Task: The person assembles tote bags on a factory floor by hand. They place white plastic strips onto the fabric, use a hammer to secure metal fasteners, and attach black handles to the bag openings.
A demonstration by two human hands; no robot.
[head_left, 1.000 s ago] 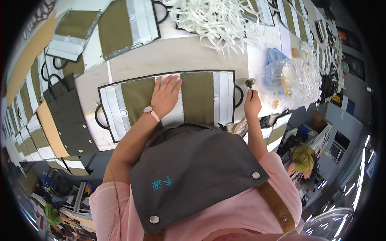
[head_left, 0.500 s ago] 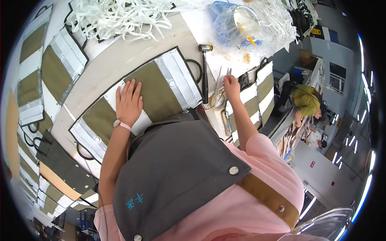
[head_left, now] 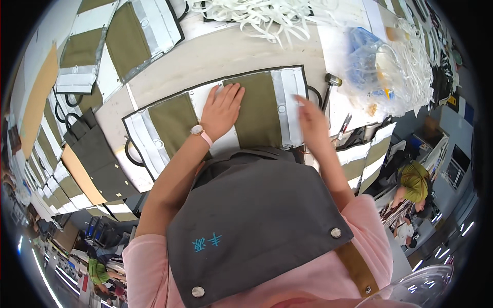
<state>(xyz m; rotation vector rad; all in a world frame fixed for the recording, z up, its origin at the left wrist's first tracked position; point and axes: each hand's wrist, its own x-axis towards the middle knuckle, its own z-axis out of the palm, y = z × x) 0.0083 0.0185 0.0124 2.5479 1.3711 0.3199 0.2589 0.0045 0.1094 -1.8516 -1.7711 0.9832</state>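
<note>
Before me on the table lies an olive and white fabric panel [head_left: 259, 110] with dark binding and a black loop handle at each end, like an unfolded bag. My left hand [head_left: 222, 110] rests flat on its middle, fingers stretched out over the white strip and the olive edge. My right hand [head_left: 314, 123] hovers at the panel's right end, smeared by motion; whether it holds anything cannot be made out. A pair of scissors [head_left: 345, 126] lies just right of that hand. Beyond it is a hammer [head_left: 333, 80] with a dark handle.
White straps [head_left: 267, 18] are heaped at the back. A clear plastic bag [head_left: 380, 72] with blue and yellow contents sits at back right beside more white strands. More panels [head_left: 128, 41] lie at the left, near a dark grey bag [head_left: 97, 154]. A co-worker [head_left: 413, 185] is at far right.
My right hand has left the scissors and moved left to the panel's right end. My left hand stays flat on the panel. The whole view has turned and shifted.
</note>
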